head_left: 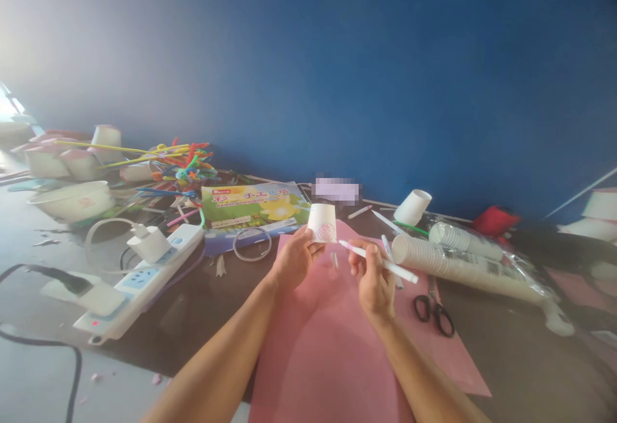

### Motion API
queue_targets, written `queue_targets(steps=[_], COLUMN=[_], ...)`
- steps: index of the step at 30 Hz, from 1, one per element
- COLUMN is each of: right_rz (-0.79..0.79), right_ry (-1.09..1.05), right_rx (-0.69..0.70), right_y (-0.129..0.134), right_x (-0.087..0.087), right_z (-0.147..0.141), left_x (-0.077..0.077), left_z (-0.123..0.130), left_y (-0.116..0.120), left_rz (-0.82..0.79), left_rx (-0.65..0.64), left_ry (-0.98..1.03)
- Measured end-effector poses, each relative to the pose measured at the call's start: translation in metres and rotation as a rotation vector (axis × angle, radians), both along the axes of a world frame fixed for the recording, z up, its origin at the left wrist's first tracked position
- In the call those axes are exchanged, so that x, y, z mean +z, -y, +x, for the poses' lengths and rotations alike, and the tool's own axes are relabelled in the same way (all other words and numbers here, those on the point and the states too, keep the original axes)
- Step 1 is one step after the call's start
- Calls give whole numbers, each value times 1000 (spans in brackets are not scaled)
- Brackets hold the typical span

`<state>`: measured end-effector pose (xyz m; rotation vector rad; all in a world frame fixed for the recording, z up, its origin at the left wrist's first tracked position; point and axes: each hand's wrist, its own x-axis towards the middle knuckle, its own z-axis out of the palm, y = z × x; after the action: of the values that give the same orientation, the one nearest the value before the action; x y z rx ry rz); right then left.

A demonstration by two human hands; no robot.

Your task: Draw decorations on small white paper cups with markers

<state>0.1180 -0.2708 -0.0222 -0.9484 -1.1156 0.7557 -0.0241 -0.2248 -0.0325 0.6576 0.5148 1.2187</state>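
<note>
A white paper cup (318, 217), upside down with a pink criss-cross pattern on its side, is held by my left hand (295, 257), the fingers around its lower left edge. My right hand (373, 278) grips a white marker (393, 270) with a pink tip. That tip points at the cup's lower right, and I cannot tell whether it touches. Beneath both hands lies a large sheet of pink paper (332, 346). Black-handled scissors (436, 314) rest on the paper's right side, near my right hand.
Right of the sheet lie wrapped stacks of paper cups (463, 262); one loose cup (412, 207) stands behind them. On the left are a power strip (144, 278), a white bowl (72, 201), bundled pipe cleaners (187, 162) and a craft paper pack (250, 207). A blue wall (361, 69) rises behind.
</note>
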Motion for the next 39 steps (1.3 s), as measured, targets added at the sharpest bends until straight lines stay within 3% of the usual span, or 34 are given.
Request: queue_targets(steps=[13,19,39], right_rz=[-18,-7,11], right_ry=[32,-75,-59], right_rx=[-1,-19,68], right_y=[-2,-5,-3], right_x=[0,-1,-2], right_z=[0,2,1], left_x=[4,2,1], left_z=[-1,-2,1], left_y=[3,2,2], left_rz=[-2,-5,18], left_rx=[5,-1,-1], left_ry=[12,26,3])
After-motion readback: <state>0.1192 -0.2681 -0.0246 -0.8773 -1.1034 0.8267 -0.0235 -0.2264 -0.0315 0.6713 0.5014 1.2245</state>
